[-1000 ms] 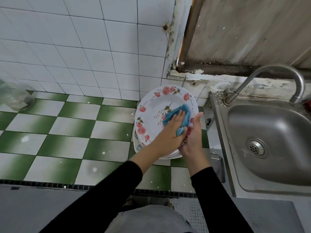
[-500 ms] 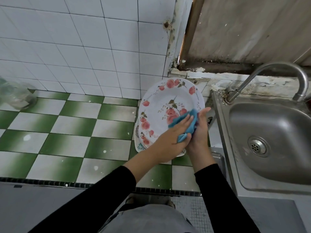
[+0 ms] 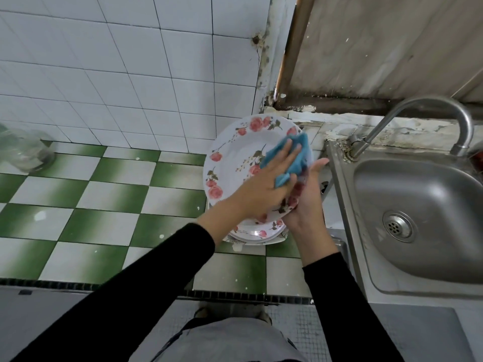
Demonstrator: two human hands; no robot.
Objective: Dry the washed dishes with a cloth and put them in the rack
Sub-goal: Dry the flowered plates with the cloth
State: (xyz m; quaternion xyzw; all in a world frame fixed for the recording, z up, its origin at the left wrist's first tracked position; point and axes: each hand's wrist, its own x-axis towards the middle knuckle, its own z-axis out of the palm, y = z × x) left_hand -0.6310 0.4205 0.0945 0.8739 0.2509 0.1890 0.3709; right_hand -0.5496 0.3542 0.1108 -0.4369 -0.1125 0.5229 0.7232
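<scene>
A white plate with pink roses (image 3: 235, 158) is tilted up on edge above the green-and-white tiled counter. My left hand (image 3: 264, 184) presses a blue cloth (image 3: 292, 158) flat against the plate's right half, fingers straight. My right hand (image 3: 305, 202) supports the plate from behind at its right rim, fingers extended along the back. Under the raised plate lies a short stack of similar plates (image 3: 257, 235). No rack is in view.
A steel sink (image 3: 423, 210) with a curved tap (image 3: 423, 111) sits at the right. A clear glass jar (image 3: 24, 152) stands at the far left against the white tiled wall. The counter's front edge (image 3: 78, 284) runs across below my arms.
My left hand has slid the blue cloth up and to the right across the plate face. The plate stays tilted, held in my right hand.
</scene>
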